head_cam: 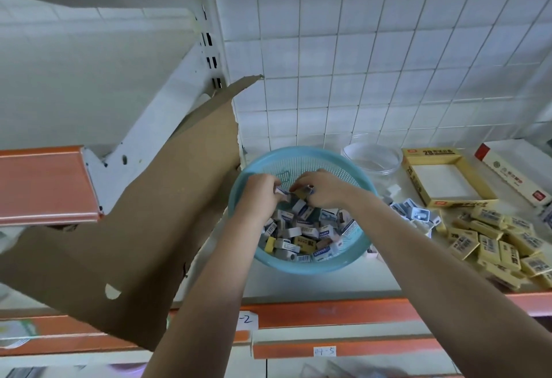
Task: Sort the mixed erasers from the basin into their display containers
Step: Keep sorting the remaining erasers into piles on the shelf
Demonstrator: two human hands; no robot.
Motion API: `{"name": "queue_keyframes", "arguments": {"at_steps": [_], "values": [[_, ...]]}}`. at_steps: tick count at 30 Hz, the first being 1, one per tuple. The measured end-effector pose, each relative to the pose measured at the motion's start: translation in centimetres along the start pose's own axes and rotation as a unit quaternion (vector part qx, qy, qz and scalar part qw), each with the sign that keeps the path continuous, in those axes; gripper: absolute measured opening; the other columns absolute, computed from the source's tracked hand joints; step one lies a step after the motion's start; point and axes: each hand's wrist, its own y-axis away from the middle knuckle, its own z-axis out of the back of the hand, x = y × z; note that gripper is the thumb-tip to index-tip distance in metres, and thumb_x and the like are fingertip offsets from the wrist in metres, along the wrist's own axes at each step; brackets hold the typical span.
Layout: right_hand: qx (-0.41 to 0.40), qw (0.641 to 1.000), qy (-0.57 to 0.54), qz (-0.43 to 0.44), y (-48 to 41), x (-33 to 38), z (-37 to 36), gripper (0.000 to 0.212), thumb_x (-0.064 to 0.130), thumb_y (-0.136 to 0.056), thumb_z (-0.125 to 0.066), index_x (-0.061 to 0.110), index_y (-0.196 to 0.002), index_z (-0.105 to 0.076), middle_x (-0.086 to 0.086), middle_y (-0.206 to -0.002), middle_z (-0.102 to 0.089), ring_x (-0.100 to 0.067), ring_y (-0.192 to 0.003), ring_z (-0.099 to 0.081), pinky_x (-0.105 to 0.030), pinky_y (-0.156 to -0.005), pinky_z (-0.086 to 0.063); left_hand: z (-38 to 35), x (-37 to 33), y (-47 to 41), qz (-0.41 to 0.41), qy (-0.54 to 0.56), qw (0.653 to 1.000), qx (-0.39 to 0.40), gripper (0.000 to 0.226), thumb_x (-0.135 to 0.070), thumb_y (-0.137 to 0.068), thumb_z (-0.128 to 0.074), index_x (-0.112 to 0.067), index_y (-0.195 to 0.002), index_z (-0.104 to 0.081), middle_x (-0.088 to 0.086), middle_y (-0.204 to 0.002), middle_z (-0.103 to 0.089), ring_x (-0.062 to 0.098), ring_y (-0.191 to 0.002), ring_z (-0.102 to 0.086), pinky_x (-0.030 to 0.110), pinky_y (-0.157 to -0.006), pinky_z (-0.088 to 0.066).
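A light blue mesh basin point(301, 267) sits on the shelf, holding several mixed erasers point(304, 234) in white-blue and yellow sleeves. Both hands are inside it at the far side. My left hand point(261, 190) pinches a white-blue eraser point(281, 192). My right hand point(324, 188) has its fingers curled round another white-blue eraser point(307, 190). To the right, a yellow display box point(413, 176) stands empty beside a clear round jar point(372, 158). Yellow erasers point(493, 243) and small white-blue erasers point(415, 214) lie in piles on the shelf.
A large torn brown cardboard sheet point(143, 228) leans at the left of the basin. A white and red box point(513, 176) lies at the far right. White tiled wall behind. Orange shelf edges point(328, 312) run along the front and at left point(44, 183).
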Motion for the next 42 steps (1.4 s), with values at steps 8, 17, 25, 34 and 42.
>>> {"name": "queue_keyframes", "arguments": {"at_steps": [8,17,25,34,42], "values": [[0.025,0.992,0.126,0.002,-0.3,0.2,-0.8,0.036,0.033,-0.090,-0.045,0.013,-0.117,-0.060,-0.006,-0.120,-0.057,-0.030,-0.111,-0.042,-0.036,-0.096,-0.032,1.2,-0.4,-0.5,0.006,0.180,0.966,-0.184,0.026,-0.014,-0.085,-0.068,-0.005,-0.110,-0.066,0.010,-0.104,-0.068,0.018,-0.087,-0.061,0.029,-0.078,-0.050],[0.046,0.992,0.120,0.014,-1.1,0.2,-1.3,0.041,0.055,-0.087,-0.049,0.032,-0.119,-0.061,0.007,-0.116,-0.055,-0.025,-0.108,-0.037,-0.041,-0.096,-0.034,1.4,-0.5,-0.7,0.030,0.281,0.940,-0.190,0.021,-0.011,-0.084,-0.069,-0.006,-0.104,-0.068,0.003,-0.087,-0.064,0.029,-0.080,-0.066,0.045,-0.077,-0.055],[0.050,0.992,0.102,0.046,-0.8,0.6,-1.3,0.026,0.035,-0.081,-0.057,0.036,-0.106,-0.065,0.008,-0.104,-0.052,-0.019,-0.098,-0.033,-0.038,-0.090,-0.039,1.2,-0.1,-1.0,0.026,0.277,0.946,-0.165,0.021,-0.012,-0.084,-0.070,-0.010,-0.104,-0.068,0.002,-0.091,-0.064,0.027,-0.084,-0.067,0.040,-0.080,-0.055],[0.047,0.992,0.094,0.066,-0.3,0.6,-1.1,0.019,0.028,-0.079,-0.064,0.024,-0.096,-0.057,0.007,-0.096,-0.052,-0.019,-0.098,-0.037,-0.035,-0.086,-0.040,1.2,0.0,-1.0,0.010,0.248,0.958,-0.143,0.020,-0.013,-0.082,-0.071,-0.011,-0.103,-0.069,-0.003,-0.090,-0.064,0.026,-0.085,-0.067,0.038,-0.079,-0.055],[-0.038,0.993,-0.110,0.030,0.8,1.2,1.5,0.013,0.016,-0.081,-0.065,0.024,-0.091,-0.062,0.013,-0.089,-0.061,-0.005,-0.086,-0.056,-0.002,-0.065,-0.036,1.4,-0.4,-1.0,0.022,0.295,0.947,-0.125,0.017,-0.010,-0.083,-0.070,-0.018,-0.096,-0.062,-0.002,-0.091,-0.062,0.026,-0.093,-0.064,0.042,-0.086,-0.053]]}}
